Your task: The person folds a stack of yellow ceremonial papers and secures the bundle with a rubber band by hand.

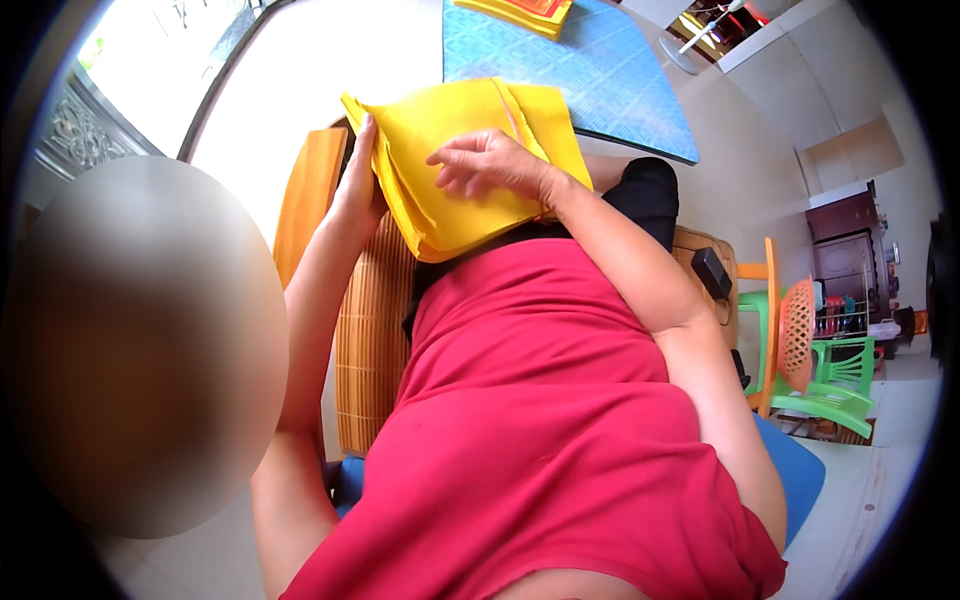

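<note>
A thick stack of yellow paper sheets (pixel 440 115) rests across my lap, its left edges uneven and slightly fanned. At its left edge my left hand (pixel 362 185) grips the stack, thumb up along the side and the other fingers hidden. My right hand (pixel 485 165) hovers over or lightly touches the top sheet. Its fingers are loosely bent and apart, with nothing visible in them. A thin pinkish strip (pixel 508 110) shows near the right part of the stack, where a further yellow layer sticks out.
Ahead stands a blue-topped table (pixel 610 80) with another yellow stack with red print (pixel 530 12) on it. I sit on a wooden seat with slatted matting (pixel 372 340). A black box (pixel 711 272) lies at right, near green plastic chairs (pixel 845 370) and an orange basket (pixel 796 335).
</note>
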Motion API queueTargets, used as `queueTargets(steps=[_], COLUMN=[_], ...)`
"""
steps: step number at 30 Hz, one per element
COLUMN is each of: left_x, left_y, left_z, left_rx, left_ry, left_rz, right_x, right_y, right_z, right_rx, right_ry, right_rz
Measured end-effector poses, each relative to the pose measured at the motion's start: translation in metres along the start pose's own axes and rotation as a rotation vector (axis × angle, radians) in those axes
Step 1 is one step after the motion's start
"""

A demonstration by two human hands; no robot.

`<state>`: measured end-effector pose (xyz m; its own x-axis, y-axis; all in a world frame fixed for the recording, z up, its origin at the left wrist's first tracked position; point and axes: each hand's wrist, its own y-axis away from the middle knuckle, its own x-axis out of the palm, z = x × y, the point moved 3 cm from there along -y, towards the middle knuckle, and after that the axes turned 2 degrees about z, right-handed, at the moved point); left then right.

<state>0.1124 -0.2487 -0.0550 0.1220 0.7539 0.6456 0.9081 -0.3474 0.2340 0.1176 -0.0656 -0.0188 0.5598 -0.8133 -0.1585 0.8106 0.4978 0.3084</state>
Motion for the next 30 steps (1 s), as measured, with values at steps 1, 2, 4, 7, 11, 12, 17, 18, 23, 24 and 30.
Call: queueTargets(steps=[1, 2, 4, 7, 11, 12, 17, 18, 23, 24, 30], left_x=[-0.002, -0.006, -0.020, -0.026, -0.016, -0.015, -0.014, -0.013, -0.015, -0.018, -0.026], left_y=[-0.002, -0.005, -0.018, -0.021, -0.009, -0.007, 0.000, 0.001, -0.008, -0.012, -0.022], left_z=[0.001, 0.003, 0.012, 0.015, 0.008, 0.008, 0.004, 0.004, 0.009, 0.012, 0.016], left_rx=[0.001, 0.003, 0.004, 0.001, -0.022, -0.022, -0.128, -0.081, -0.038, -0.032, -0.033], left_ry=[0.000, 0.002, -0.043, -0.085, -0.045, -0.033, -0.050, -0.018, 0.056, 0.052, -0.037], left_rz=[0.007, 0.009, -0.016, -0.046, -0.060, -0.070, -0.149, -0.138, -0.057, -0.044, -0.029], right_x=[0.000, 0.001, 0.002, 0.002, 0.003, 0.003, 0.005, 0.006, 0.003, 0.003, 0.004], right_y=[0.000, 0.001, -0.001, -0.003, -0.006, -0.007, -0.009, -0.009, -0.007, -0.007, -0.003], right_z=[0.000, 0.000, -0.002, -0.003, -0.005, -0.006, -0.005, -0.005, -0.006, -0.005, -0.001], right_rx=[0.003, 0.008, 0.028, 0.036, 0.048, 0.049, 0.036, 0.036, 0.024, 0.028, 0.048], right_ry=[-0.010, -0.019, -0.014, -0.022, -0.040, -0.040, -0.047, -0.049, -0.061, -0.056, -0.037], right_rz=[-0.004, -0.004, -0.015, -0.025, -0.035, -0.041, -0.055, -0.060, -0.027, -0.028, -0.028])
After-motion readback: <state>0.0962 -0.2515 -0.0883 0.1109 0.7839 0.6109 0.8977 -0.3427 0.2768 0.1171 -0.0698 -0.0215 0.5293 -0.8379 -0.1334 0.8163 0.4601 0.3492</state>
